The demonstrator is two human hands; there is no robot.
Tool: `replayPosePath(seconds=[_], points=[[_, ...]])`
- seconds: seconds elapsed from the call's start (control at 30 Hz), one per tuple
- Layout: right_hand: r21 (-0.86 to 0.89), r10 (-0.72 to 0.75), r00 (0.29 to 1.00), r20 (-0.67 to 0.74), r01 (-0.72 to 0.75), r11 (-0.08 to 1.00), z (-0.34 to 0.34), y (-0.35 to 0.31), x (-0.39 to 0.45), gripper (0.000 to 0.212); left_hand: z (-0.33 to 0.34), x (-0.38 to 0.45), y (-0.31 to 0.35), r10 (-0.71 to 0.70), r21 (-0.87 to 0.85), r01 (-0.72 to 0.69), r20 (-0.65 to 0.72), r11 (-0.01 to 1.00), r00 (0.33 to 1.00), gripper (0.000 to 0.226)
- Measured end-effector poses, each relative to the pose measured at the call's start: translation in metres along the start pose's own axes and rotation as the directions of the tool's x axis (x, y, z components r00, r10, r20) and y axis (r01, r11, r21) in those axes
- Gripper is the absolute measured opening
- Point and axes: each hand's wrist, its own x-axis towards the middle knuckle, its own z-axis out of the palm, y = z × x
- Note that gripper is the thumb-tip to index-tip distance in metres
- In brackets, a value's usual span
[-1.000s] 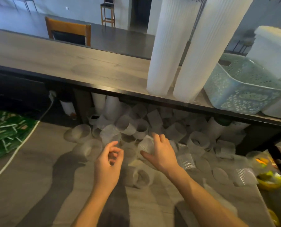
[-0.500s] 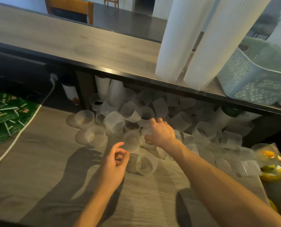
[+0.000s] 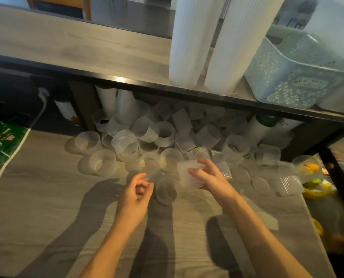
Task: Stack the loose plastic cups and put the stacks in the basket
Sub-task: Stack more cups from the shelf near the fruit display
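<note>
Cable: white cord (image 3: 17, 152) running over the grey wood floor (image 3: 47, 207) at far left.
Left hand (image 3: 134, 194): fingers loosely curled, holding nothing, just beside a clear cup lying on its side (image 3: 165, 190).
Loose pile (image 3: 147, 135): clear ribbed plastic cups heaped under the shelf edge.
Right hand (image 3: 211, 178): gripping one translucent ribbed plastic cup (image 3: 189, 174), lifted above the pile.
Stacks (image 3: 207, 43): two tall white cup columns on the shelf.
Basket (image 3: 293, 77): pale blue perforated plastic, far right on the shelf.

The scene is dim, with a small glare spot on the dark front edge of the grey wooden shelf (image 3: 119, 79) at upper centre. Long dark arm shadows fall toward the lower left across the grey wood-grain floor (image 3: 47, 207). The translucent ribbed plastic cups (image 3: 125, 144) look soft and smeared, and straight lines bow at the frame edges.
</note>
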Motion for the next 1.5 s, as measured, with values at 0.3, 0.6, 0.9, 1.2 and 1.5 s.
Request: replayPosePath(seconds=[0.3, 0.6, 0.9, 1.2, 1.5], points=[[0.079, 0.052, 0.996, -0.067, -0.047, 0.996, -0.015, 0.041, -0.020, 0.052, 0.011, -0.005, -0.015, 0.032, 0.385, -0.139, 0.272, 0.912, 0.962, 0.104], [0.033, 0.109, 0.994, 0.005, -0.109, 0.994, -0.024, 0.050, -0.028, 0.056, 0.047, 0.005, -0.004, 0.100, 0.511, -0.277, 0.345, 0.814, 0.933, 0.102], [0.227, 0.078, 0.993, 0.090, -0.097, 0.969, -0.012, 0.065, -0.034, 0.087, 0.041, 0.000, 0.012, -0.017, 0.282, -0.023, 0.139, 0.959, 0.990, 0.076], [0.217, -0.074, 0.992, 0.102, 0.050, 0.975, -0.005, 0.049, -0.036, 0.057, 0.022, 0.002, 0.037, -0.093, -0.053, 0.097, 0.075, 0.994, 0.993, 0.068], [0.277, -0.246, 0.965, 0.086, 0.214, 0.937, 0.001, 0.027, -0.047, 0.049, 0.017, 0.003, 0.060, -0.064, -0.104, 0.108, 0.366, 0.989, 0.928, 0.065]])
